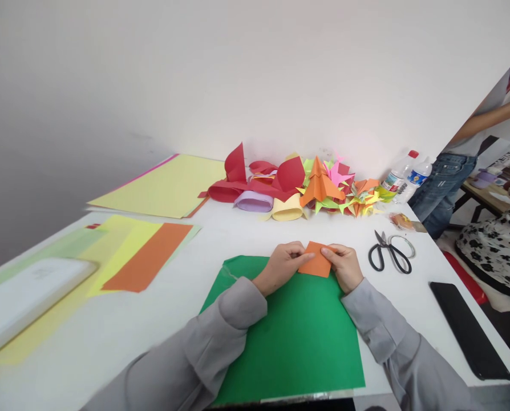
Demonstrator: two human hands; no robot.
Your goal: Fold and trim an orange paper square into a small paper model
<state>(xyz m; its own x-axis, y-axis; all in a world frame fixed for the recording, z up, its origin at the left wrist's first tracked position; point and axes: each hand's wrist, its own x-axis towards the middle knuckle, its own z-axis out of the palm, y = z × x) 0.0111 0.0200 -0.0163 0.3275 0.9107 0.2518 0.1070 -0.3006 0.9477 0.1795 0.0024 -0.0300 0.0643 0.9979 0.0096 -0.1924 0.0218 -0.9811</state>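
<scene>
A small piece of orange paper (317, 260), roughly square, is held between my two hands. My left hand (283, 262) pinches its left edge with the thumb on top. On the right edge, my right hand (344, 264) grips it the same way, thumb across the upper corner. The fingers behind the paper are mostly hidden. Below lies a large green sheet (293, 337) flat on the white table, with both wrists over it. Black-handled scissors (388, 252) lie open to the right of my right hand, beside a thin ring (409, 246).
Folded paper shapes (276, 182), including an orange paper plane (319, 185), are piled by the wall. Two plastic bottles (415, 178) stand at back right. A black slab (469, 331) lies right. Left are coloured sheets (148, 257) and a white box (32, 297). People (441, 177) are beyond the table.
</scene>
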